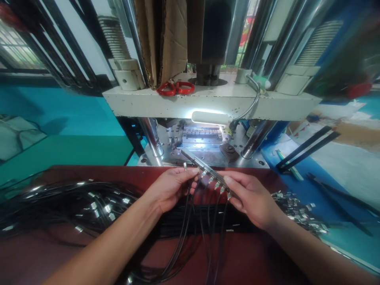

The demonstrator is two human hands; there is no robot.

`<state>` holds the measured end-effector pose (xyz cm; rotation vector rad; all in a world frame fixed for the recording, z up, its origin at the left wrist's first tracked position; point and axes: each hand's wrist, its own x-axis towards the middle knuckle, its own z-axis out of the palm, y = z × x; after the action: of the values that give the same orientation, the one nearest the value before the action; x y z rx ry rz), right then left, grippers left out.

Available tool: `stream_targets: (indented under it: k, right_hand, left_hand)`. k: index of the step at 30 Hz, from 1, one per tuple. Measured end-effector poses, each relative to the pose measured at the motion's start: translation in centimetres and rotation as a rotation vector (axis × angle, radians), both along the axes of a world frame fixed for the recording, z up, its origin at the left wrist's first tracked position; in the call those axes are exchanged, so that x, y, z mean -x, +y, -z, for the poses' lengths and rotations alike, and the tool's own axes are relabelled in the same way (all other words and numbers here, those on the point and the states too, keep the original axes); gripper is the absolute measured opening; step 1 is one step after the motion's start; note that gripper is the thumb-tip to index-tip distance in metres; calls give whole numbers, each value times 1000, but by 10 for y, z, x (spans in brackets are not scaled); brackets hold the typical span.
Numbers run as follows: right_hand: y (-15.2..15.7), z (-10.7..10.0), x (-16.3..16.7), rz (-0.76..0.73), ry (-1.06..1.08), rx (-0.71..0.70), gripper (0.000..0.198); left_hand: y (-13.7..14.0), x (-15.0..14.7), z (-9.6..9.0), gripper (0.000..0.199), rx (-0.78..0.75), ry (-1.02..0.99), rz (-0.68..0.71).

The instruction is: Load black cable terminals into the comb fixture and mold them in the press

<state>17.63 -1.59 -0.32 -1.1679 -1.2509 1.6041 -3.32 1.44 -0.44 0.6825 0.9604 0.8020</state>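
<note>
My right hand [249, 196] grips the near end of a slim metal bar fixture [204, 164], held tilted over the dark red table. Several small metal connectors [217, 185] sit in a row along the bar's lower edge, with thin black cables [209, 221] hanging down from them. My left hand [175, 186] is pinched at the bar's left part, its thumb against a connector there. A cable with a metal connector [185, 166] sticks up between its fingers. The left palm and curled fingers are partly hidden.
A press with a lit metal die [202, 136] stands ahead, under a white plate [172, 105] with red-handled scissors [175, 88] and a lamp [210, 117]. Bundled black cables [65, 198] lie left. Loose metal connectors [299, 211] lie right, near dark tongs [341, 202].
</note>
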Motion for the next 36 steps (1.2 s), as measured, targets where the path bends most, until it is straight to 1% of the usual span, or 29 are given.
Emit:
stream_targets:
  k: [8, 17, 25, 29, 33, 34, 36]
  right_hand:
    - [-1, -1, 1, -22, -23, -18, 41]
    - [-3, 0, 0, -55, -93, -58, 42]
    - [-5, -2, 1, -55, -169, -88, 40]
    - [-4, -2, 2, -38, -87, -30, 39]
    - [-2, -1, -1, 18, 8, 8, 40]
    - [-1, 0, -1, 27, 25, 10, 40]
    - [0, -1, -2, 36, 49, 11, 39]
  left_hand:
    - [0, -2, -3, 19, 11, -12, -25]
    - [3, 4, -5, 13, 55, -52, 18]
    - [5, 6, 1, 15, 52, -55, 22]
    - [4, 5, -2, 15, 20, -40, 3]
    - [6, 14, -10, 19, 21, -59, 55]
    - [8, 17, -11, 21, 16, -51, 27]
    - [14, 25, -12, 24, -8, -14, -106]
